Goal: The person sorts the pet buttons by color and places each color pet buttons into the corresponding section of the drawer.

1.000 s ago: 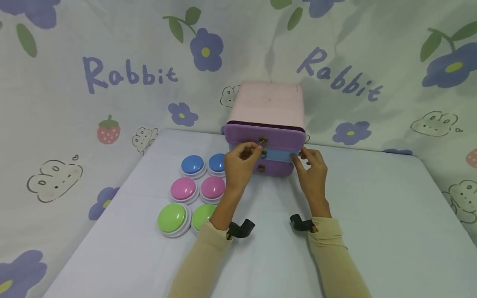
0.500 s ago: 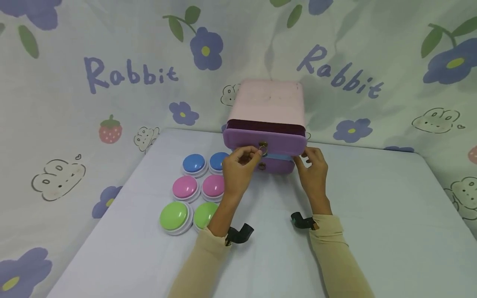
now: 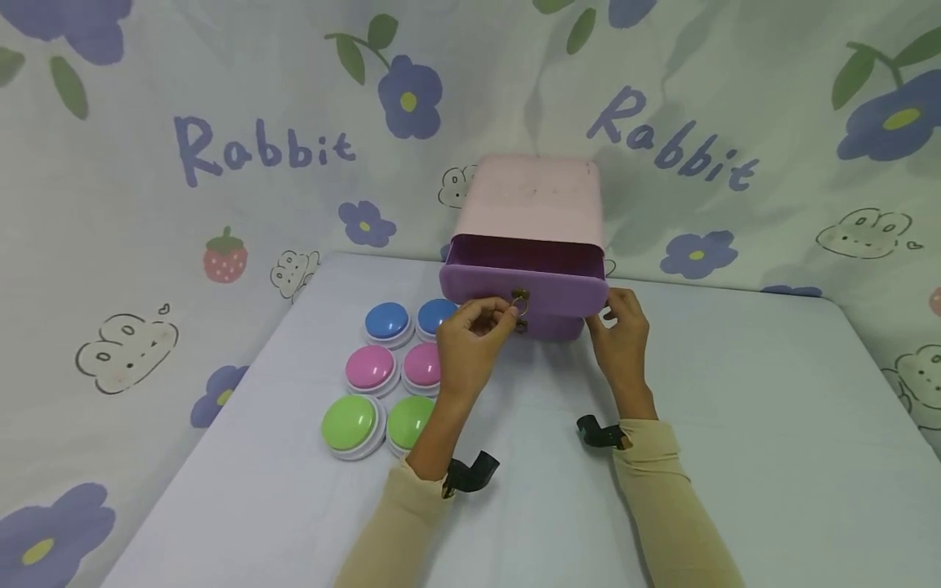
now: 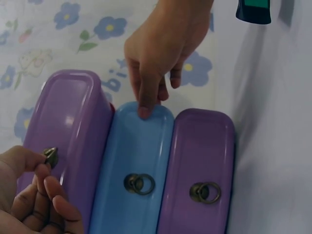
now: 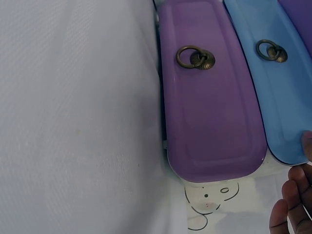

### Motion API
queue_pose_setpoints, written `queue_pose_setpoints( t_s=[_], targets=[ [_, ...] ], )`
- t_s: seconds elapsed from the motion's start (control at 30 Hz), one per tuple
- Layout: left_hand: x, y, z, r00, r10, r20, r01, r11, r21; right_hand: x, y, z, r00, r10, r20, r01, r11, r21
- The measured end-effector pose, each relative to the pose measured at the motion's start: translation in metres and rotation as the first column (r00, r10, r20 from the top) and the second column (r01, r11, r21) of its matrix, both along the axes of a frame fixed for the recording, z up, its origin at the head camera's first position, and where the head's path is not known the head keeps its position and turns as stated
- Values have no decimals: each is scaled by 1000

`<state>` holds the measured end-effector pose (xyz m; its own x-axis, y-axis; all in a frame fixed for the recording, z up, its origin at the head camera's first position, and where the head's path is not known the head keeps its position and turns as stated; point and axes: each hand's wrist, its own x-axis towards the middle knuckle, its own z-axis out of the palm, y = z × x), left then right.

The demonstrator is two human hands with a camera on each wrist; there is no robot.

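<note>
1. Head view: Pinching the ring handle [image 3: 520,294] of the upper purple drawer [image 3: 481,282], your left hand [image 3: 470,347] has thumb and finger closed on the metal. That drawer stands pulled out from the pink cabinet [image 3: 535,196], which is set at the back of the white table [image 3: 735,408]. Your right hand [image 3: 621,331] is at the cabinet's right side, partly hidden by the drawer front. The lower purple drawer [image 3: 555,328] shows beneath. To the left, push buttons lie in pairs: blue buttons [image 3: 386,320] farthest away, then pink buttons [image 3: 370,367], then green buttons [image 3: 349,423]. On the backdrop [image 3: 470,49] you can read "Rabbit" twice in purple hand-drawn lettering, once on each side of the cabinet, among printed flowers, bunny faces and a strawberry.
2. Left wrist view: your left thumb and finger hold the ring, the other fingers curled beside it. The blue drawer [image 4: 131,161] sits between the two purple ones; your right thumb [image 4: 145,111] rests on its end. Part of the lettering, "bi", is readable on the cloth.
3. Right wrist view: your right thumb touches the blue front, the fingers [image 5: 291,195] bent beside its end; you cannot tell whether they grip it. A printed bunny face shows below.
</note>
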<state>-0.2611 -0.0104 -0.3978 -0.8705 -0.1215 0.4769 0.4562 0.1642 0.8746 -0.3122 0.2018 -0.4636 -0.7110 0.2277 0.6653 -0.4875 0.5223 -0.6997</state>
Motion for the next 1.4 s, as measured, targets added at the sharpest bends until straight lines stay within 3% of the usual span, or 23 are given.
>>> queue_pose_setpoints(
  t_s=[0.2, 0.57, 1.03, 1.27, 1.4],
  targets=[
    [23, 2, 26, 1000, 8, -3, -8, 999, -31, 2, -1, 1, 1000, 0, -2, 0, 1000, -2],
    [32, 1, 26, 1000, 0, 17, 1, 1000, -29, -1, 3, -1, 999, -11, -33, 12, 1000, 26],
    [41, -2, 27, 998, -14, 60, 15, 1000, -28, -1, 1, -2, 1000, -17, 13, 17, 1000, 9],
    [28, -5, -1, 998, -7, 61, 9, 999, -37, 1, 0, -1, 1000, 0, 31, 0, 1000, -7],
    [27, -7, -6, 999, -13, 41, 14, 999, -37, 1, 1, -1, 1000, 3, 27, -3, 1000, 1]
  ],
)
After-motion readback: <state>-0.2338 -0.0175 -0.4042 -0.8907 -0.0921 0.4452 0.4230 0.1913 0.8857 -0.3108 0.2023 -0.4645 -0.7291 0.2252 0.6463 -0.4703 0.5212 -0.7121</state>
